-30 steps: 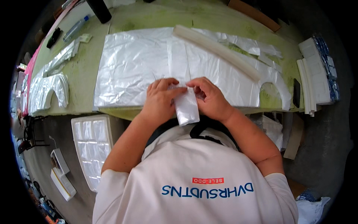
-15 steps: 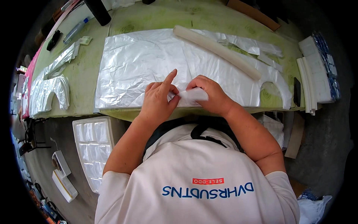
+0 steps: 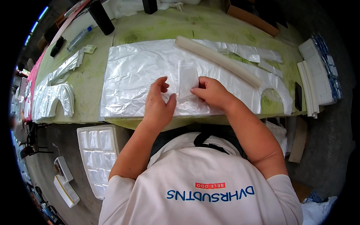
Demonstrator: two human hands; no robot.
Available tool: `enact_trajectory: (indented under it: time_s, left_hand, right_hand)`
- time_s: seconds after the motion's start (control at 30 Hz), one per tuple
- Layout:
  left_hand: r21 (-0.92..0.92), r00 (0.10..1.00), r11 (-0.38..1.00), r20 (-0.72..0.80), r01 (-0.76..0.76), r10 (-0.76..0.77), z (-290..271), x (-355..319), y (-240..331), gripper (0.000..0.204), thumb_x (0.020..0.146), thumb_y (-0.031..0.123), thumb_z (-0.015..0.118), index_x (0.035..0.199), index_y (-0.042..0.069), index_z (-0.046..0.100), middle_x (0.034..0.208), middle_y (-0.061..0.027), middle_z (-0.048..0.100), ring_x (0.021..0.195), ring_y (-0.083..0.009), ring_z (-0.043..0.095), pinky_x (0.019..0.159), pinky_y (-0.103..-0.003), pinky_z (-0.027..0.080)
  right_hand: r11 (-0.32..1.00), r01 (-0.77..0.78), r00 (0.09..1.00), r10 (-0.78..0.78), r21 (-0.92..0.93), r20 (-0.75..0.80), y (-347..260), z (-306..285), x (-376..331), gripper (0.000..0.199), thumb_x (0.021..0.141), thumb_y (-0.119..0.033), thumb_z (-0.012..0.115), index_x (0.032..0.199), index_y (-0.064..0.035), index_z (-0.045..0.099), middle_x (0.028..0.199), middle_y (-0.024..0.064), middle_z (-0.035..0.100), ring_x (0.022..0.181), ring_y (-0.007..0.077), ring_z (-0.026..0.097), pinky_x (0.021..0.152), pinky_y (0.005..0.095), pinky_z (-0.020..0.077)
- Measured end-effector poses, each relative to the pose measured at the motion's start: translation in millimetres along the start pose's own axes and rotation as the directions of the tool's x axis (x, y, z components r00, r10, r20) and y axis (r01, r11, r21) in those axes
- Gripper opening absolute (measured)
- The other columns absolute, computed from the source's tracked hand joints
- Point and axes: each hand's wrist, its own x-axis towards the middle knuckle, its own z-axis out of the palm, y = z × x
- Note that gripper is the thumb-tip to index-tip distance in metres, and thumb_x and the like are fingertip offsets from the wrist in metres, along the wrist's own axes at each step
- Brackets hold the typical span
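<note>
My right hand pinches the right edge of a small, folded white plastic packet, which stands above the sheets. Left of the packet, my left hand is held with thumb and fingers apart and nothing between them. Beneath both hands lies a wide stack of thin, shiny white plastic sheets, creased on its left part and with a rounded cut-out at its right end. A long pale roll rests slantwise across the stack.
On the green table cover lie more cut plastic pieces, a clear bottle and a black cylinder at left. White rolls and a phone-like black slab are at right. A compartmented white tray stands below the table edge.
My left hand has come off the packet and its fingers have spread. The packet, pinched in my right hand, has turned from lying sideways to upright, farther from me. The view has tilted slightly.
</note>
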Motion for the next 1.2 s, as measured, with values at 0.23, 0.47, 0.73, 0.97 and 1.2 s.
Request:
enact_trajectory:
  time_s: [0.23, 0.47, 0.73, 0.97, 1.2]
  left_hand:
    - [0.232, 0.995, 0.968, 0.003, -0.100, 0.101, -18.0, 8.4, -14.3, 0.070, 0.082, 0.003, 0.071, 0.147, 0.011, 0.046, 0.141, -0.0161, 0.050, 0.108, -0.0335, 0.062, 0.095, -0.045, 0.050]
    - [0.310, 0.960, 0.926, 0.243, -0.215, 0.142, -41.4, 66.4, -16.3, 0.041, 0.085, 0.002, 0.071, 0.122, 0.019, 0.070, 0.148, -0.0125, 0.045, 0.109, -0.0306, 0.064, 0.092, -0.039, 0.056]
    - [0.182, 0.815, 0.838, 0.409, -0.514, 0.411, -38.0, 101.9, -8.7, 0.012, 0.084, 0.003, 0.074, 0.094, 0.010, 0.074, 0.126, -0.0106, 0.057, 0.100, -0.0289, 0.065, 0.086, -0.039, 0.056]
    - [0.264, 0.859, 0.839, 0.345, -0.475, 0.378, 1.0, 98.5, -3.7, 0.025, 0.083, 0.009, 0.073, 0.107, 0.015, 0.070, 0.116, -0.0108, 0.058, 0.098, -0.0301, 0.064, 0.084, -0.039, 0.055]
    - [0.221, 0.930, 0.914, 0.221, -0.341, 0.294, 22.0, 82.0, -11.5, 0.040, 0.085, 0.012, 0.072, 0.121, 0.006, 0.057, 0.116, -0.0130, 0.064, 0.109, -0.0347, 0.063, 0.098, -0.043, 0.048]
  right_hand:
    - [0.941, 0.237, 0.966, -0.255, 0.241, 0.045, 36.1, 6.3, -11.9, 0.021, 0.089, -0.005, 0.070, 0.110, -0.0063, 0.069, 0.095, 0.0005, 0.066, 0.081, 0.0084, 0.059, 0.074, 0.0253, 0.0497]
    - [0.887, 0.454, 0.891, -0.451, -0.091, 0.046, 33.9, 12.8, -21.6, 0.034, 0.083, 0.001, 0.069, 0.113, -0.0149, 0.070, 0.100, 0.0026, 0.063, 0.082, 0.0156, 0.059, 0.080, 0.0286, 0.0510]
    - [0.789, 0.570, 0.819, -0.568, -0.230, 0.084, 34.1, 12.3, -24.9, 0.032, 0.075, 0.007, 0.062, 0.097, -0.0124, 0.073, 0.114, 0.0067, 0.063, 0.102, 0.0277, 0.065, 0.088, 0.0343, 0.0540]
    - [0.769, 0.590, 0.806, -0.580, -0.247, 0.120, 38.2, 10.0, -23.1, 0.025, 0.075, 0.005, 0.069, 0.095, -0.0094, 0.071, 0.116, 0.0081, 0.061, 0.102, 0.0244, 0.064, 0.089, 0.0316, 0.0537]
    - [0.749, 0.597, 0.789, -0.613, -0.287, 0.041, 37.6, 15.5, -27.0, 0.024, 0.073, 0.004, 0.069, 0.093, -0.0104, 0.071, 0.115, 0.0080, 0.062, 0.101, 0.0262, 0.066, 0.087, 0.0331, 0.0542]
